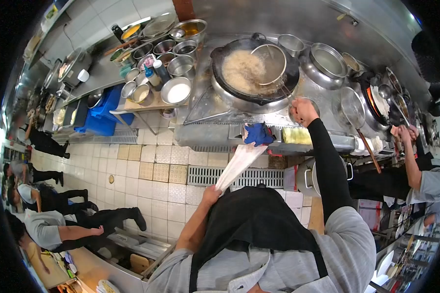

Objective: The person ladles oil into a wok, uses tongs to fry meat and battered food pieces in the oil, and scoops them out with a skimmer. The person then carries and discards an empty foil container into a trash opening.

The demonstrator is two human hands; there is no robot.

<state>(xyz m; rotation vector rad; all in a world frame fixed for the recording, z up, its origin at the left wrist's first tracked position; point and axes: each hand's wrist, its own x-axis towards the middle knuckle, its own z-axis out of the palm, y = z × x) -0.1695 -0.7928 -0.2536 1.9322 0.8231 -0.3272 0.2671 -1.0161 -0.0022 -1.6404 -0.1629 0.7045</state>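
Observation:
My right hand (304, 111) is closed round the handle of a wire strainer (273, 67), my arm stretched forward over the stove. The strainer's round mesh sits in the right part of a black wok (292, 71), partly in frothing, pale brown liquid (238, 68). Low in front of me, my left hand (211, 195) grips one end of a white cloth (238, 163). The cloth runs taut up to the stove's front edge, where a crumpled blue cloth (257, 134) lies.
Metal bowls, squeeze bottles and a bowl of white contents (176, 91) crowd the left counter. Right of the wok stand a pot (329, 61) and another strainer (353, 107). A co-worker (425, 180) stands close at right; several people are at far left. A large pot (306, 178) stands below.

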